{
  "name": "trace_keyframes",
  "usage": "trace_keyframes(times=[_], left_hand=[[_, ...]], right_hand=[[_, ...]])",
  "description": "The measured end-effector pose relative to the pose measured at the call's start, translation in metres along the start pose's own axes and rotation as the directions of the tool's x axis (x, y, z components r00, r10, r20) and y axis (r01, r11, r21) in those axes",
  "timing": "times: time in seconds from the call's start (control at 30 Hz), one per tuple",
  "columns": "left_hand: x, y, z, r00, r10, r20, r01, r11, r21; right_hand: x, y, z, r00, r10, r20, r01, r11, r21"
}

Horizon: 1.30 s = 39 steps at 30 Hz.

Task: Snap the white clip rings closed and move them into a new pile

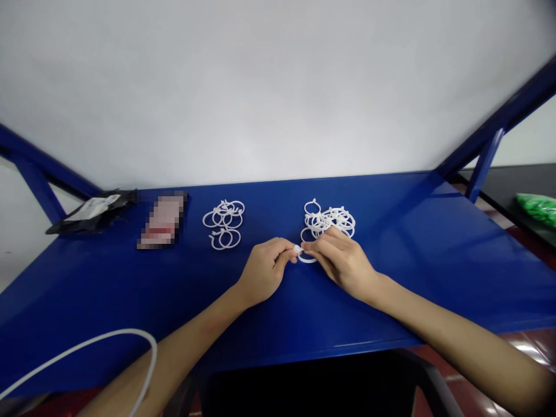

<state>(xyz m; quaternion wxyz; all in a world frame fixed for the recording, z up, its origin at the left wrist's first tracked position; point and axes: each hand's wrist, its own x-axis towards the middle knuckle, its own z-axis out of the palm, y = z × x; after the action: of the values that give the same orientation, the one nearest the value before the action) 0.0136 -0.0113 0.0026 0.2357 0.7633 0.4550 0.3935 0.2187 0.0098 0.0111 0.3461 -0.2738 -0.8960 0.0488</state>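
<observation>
Near the middle of the table, my left hand (266,271) pinches the small closure end of a white plastic ring (307,260) between thumb and fingertips. My right hand (345,263) is closed on the same ring from the other side, its fingertips almost meeting the left ones. Part of the ring is hidden behind the right fingers. Just beyond the right hand lies a heap of white plastic rings (332,219), partly covered by that hand. A smaller group of similar rings (223,217) lies to the left, away from both hands.
A blurred phone-like object (160,223) and black packets with a white label (93,207) lie on the blue table (174,284) at left. A white cord (130,331) loops across my left forearm. Blue braces flank the table; a green bag (538,208) sits far right.
</observation>
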Motion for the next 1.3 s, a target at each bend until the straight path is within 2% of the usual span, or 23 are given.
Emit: trace_keyframes(times=[0.13,0.23,0.37,0.43,0.53,0.63,0.67,0.73,0.87,1.0,1.1,1.2,1.3], left_hand=[[-0.005,-0.006,0.004,0.999,0.009,0.031,-0.009,1.000,0.020],[-0.005,-0.006,0.005,0.999,0.017,0.052,-0.018,0.999,0.029],[0.000,-0.002,0.001,0.996,0.044,0.074,-0.047,0.998,0.039],[0.005,-0.005,-0.005,0.994,0.078,0.073,-0.088,0.985,0.147],[0.015,-0.023,-0.023,0.994,0.103,-0.024,-0.080,0.879,0.470],[0.020,-0.054,-0.047,0.976,0.046,-0.213,0.123,0.693,0.710],[0.020,-0.065,-0.055,0.964,0.030,-0.263,0.183,0.644,0.743],[0.019,-0.081,-0.065,0.952,0.046,-0.304,0.221,0.587,0.779],[0.018,-0.094,-0.070,0.949,0.101,-0.298,0.183,0.595,0.783],[0.022,-0.088,-0.072,0.941,0.089,-0.328,0.218,0.583,0.783],[0.024,-0.076,-0.072,0.934,0.128,-0.333,0.196,0.595,0.779],[0.022,-0.053,-0.058,0.926,0.205,-0.316,0.095,0.683,0.724],[0.017,-0.028,-0.033,0.921,0.267,-0.284,-0.055,0.811,0.583]], right_hand=[[-0.003,-0.001,0.001,0.995,-0.044,0.092,0.049,0.998,-0.050],[-0.003,-0.002,0.004,0.991,-0.061,0.119,0.071,0.995,-0.076],[0.001,0.000,0.003,0.996,-0.050,0.076,0.056,0.996,-0.073],[0.004,0.004,-0.001,0.999,-0.007,0.036,0.009,0.998,-0.062],[0.008,0.019,-0.007,0.992,0.110,-0.054,-0.114,0.990,-0.086],[0.009,0.042,-0.010,0.968,0.192,-0.164,-0.215,0.966,-0.141],[0.008,0.050,-0.010,0.960,0.206,-0.189,-0.238,0.957,-0.165],[0.006,0.062,-0.008,0.954,0.211,-0.214,-0.256,0.943,-0.211],[0.004,0.069,-0.005,0.949,0.238,-0.205,-0.288,0.921,-0.264],[0.005,0.058,-0.007,0.946,0.245,-0.214,-0.296,0.921,-0.255],[0.008,0.045,-0.009,0.954,0.217,-0.206,-0.261,0.940,-0.217],[0.011,0.028,-0.009,0.972,0.181,-0.152,-0.198,0.974,-0.106],[0.011,0.012,-0.005,0.982,0.182,-0.058,-0.179,0.983,0.050]])
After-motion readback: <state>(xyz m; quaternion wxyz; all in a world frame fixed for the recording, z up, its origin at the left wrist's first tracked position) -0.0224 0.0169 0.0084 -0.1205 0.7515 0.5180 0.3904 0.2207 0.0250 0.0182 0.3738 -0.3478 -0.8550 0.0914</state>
